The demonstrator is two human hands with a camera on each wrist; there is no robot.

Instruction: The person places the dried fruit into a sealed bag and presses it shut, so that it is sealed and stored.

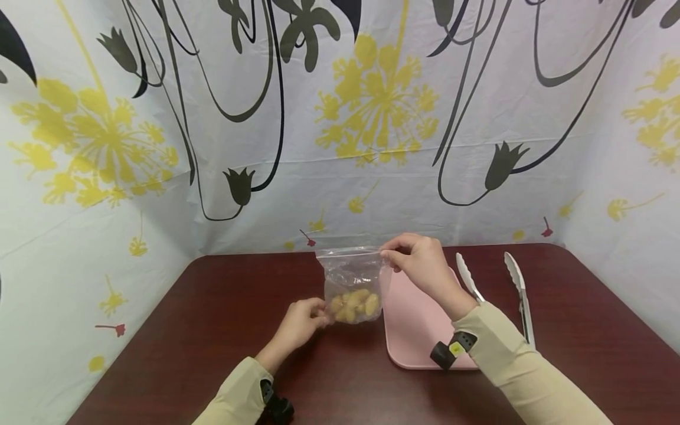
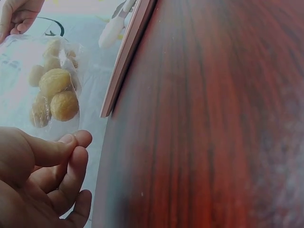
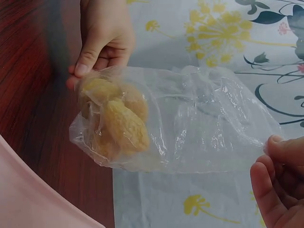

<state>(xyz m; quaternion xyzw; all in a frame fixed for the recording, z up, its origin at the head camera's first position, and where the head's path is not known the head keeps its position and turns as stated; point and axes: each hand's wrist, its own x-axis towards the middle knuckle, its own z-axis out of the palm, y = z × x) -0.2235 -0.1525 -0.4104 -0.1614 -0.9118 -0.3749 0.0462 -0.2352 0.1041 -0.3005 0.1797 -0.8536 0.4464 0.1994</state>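
Note:
A clear zip-top plastic bag (image 1: pixel 352 274) hangs upright above the dark red table, with several yellow-brown, wrinkled, roundish food pieces (image 1: pixel 355 305) gathered at its bottom. My right hand (image 1: pixel 422 265) pinches the bag's upper right corner, by the zip strip, between thumb and fingers. Down at the lower left corner, my left hand (image 1: pixel 301 321) pinches the bag's edge with thumb and forefinger. The right wrist view shows the bag (image 3: pixel 190 123) stretched between both hands, its food pieces (image 3: pixel 121 123) bunched at the left hand's end.
Behind my right forearm a pink tray (image 1: pixel 411 321) lies on the table (image 1: pixel 239 295). Metal tongs with pale tips (image 1: pixel 517 283) lie spread at the tray's right side. A white cloth with yellow and grey flowers (image 1: pixel 340 200) hangs along the table's back and sides.

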